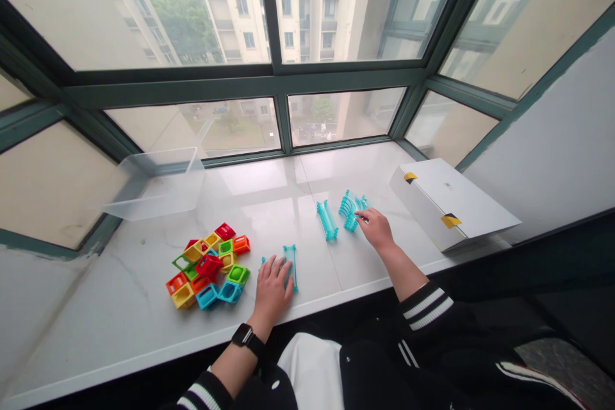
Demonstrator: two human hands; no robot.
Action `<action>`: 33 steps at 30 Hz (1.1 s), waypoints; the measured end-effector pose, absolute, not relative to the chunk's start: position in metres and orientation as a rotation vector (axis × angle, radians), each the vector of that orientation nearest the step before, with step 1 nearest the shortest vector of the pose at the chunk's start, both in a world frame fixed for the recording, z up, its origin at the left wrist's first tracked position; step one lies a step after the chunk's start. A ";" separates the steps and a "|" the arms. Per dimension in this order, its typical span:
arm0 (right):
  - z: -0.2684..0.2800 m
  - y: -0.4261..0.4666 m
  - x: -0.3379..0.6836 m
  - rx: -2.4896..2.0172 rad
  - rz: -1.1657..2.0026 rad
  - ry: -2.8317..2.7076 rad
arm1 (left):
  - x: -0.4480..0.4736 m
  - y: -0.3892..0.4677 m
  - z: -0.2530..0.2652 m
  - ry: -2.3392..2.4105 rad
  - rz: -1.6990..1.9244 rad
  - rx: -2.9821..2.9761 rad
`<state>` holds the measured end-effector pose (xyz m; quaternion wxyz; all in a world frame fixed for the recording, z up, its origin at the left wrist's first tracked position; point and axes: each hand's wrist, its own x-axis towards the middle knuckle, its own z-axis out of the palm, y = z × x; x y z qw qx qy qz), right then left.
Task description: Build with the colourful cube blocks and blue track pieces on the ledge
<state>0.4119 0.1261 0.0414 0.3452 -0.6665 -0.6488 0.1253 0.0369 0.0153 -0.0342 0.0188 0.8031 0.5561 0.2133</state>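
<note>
My left hand (275, 282) lies palm down near the front edge of the white ledge, its fingers stretched out and spread. Under and beside those fingers is a straight translucent teal track piece (289, 256), with a bit of another teal piece showing at their left. Farther right, the thumb and fingers of my right hand (375, 228) are pinched at the near right side of a curved translucent teal track piece (350, 202). Between the two hands a second straight teal track piece (327, 220) rests on the ledge, touched by neither.
A heap of red, yellow, green, orange and blue hollow blocks (209, 267) lies left of my left hand. Behind it stands a clear plastic bin (158, 202). At the right is a white box (454, 195) with yellow-and-black tabs. Windows enclose the white ledge (144, 327).
</note>
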 end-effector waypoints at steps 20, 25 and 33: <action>0.040 0.125 0.411 -1.708 0.332 -1.671 | 0.038 0.015 -0.032 1.731 0.644 2.494; 0.040 0.124 0.410 -1.721 0.334 -1.675 | 0.038 0.015 -0.030 1.724 0.651 2.491; 0.041 0.122 0.411 -1.728 0.338 -1.676 | 0.038 0.015 -0.030 1.720 0.656 2.494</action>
